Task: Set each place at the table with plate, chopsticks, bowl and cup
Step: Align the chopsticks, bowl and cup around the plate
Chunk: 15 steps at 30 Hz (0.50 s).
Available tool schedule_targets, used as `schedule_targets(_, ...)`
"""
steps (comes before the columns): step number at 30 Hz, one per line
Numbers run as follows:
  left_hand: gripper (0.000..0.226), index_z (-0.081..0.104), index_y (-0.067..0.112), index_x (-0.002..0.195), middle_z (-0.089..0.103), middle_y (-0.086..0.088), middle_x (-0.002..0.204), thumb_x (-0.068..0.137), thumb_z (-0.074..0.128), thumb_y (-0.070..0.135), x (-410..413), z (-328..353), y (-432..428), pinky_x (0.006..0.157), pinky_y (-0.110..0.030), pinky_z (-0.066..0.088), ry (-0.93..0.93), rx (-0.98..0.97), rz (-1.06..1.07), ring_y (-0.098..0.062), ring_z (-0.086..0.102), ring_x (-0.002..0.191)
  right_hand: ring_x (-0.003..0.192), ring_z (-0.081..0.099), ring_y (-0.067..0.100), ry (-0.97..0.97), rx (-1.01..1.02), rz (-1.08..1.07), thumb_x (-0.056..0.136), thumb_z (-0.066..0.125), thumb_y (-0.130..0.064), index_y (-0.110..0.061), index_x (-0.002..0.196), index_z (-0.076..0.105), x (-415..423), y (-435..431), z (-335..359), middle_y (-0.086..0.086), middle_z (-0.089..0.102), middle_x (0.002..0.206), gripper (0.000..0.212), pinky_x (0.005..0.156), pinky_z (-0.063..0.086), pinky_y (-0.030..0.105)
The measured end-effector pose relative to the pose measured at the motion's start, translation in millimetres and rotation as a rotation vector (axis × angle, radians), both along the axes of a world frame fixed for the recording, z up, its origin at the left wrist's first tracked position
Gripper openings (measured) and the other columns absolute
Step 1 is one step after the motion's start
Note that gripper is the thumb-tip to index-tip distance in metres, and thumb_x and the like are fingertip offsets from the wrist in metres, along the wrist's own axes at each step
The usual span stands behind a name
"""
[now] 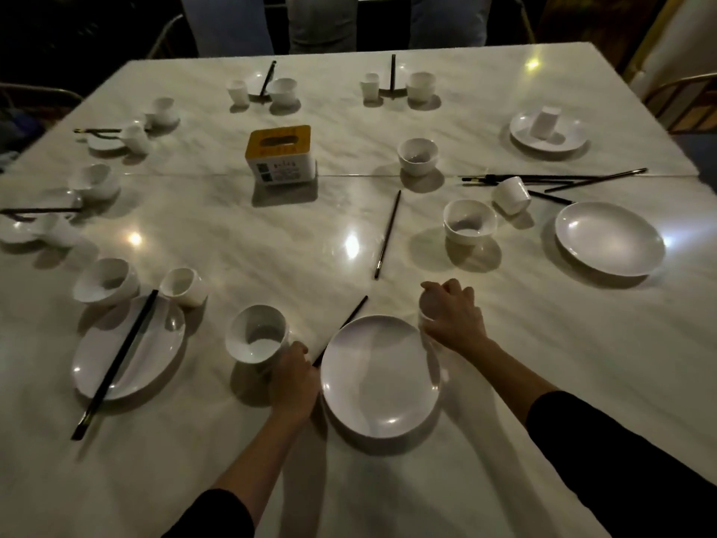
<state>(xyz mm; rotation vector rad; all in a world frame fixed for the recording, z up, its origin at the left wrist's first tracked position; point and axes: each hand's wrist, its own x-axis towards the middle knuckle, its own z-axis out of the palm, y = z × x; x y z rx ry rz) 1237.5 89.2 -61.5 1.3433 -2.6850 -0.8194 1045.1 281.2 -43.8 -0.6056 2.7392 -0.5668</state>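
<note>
Chopstick [355,310] between bowl [258,333] and plate [380,376]

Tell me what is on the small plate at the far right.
One white cup stands on the small plate, mouth apparently down; nothing else shows there. The plate's centre beneath the cup is covered, as is the cup's inside.

The pale marbled bench [201,242] carries a plate [380,376] at its near edge, with a bowl [258,335] to the left and a cup [424,317] just right. A lone chopstick [387,234] lies beyond, and a yellow-topped tissue box [280,155] stands near the middle.
</note>
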Motion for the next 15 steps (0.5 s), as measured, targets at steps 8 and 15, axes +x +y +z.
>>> schedule_targets(8, 0.019, 0.056, 0.006, 0.097, 0.063, -0.012, 0.103, 0.094, 0.049, 0.023, -17, 2, -18, 0.080, -0.030, 0.045, -0.162, -0.168, -0.319, -0.025, 0.061, 0.097, 0.126, 0.038, 0.031, 0.096, -0.142, -0.139, 0.081, 0.059, -0.055, -0.022, 0.131, 0.046, -36, -52, 15, 0.007, 0.044, 0.135, 0.062, 0.099, 0.037, 0.050)
schedule_targets(15, 0.019, 0.043, 0.009, 0.076, 0.053, -0.011, 0.082, 0.088, 0.056, 0.015, -47, 23, -24, 0.066, -0.031, 0.039, -0.002, 0.027, -0.294, -0.025, 0.053, 0.078, 0.122, 0.039, 0.039, -0.106, -0.048, -0.038, 0.093, 0.050, -0.023, -0.014, 0.133, 0.043, -104, -133, -1, 0.019, 0.041, 0.131, 0.041, 0.096, 0.038, 0.042)
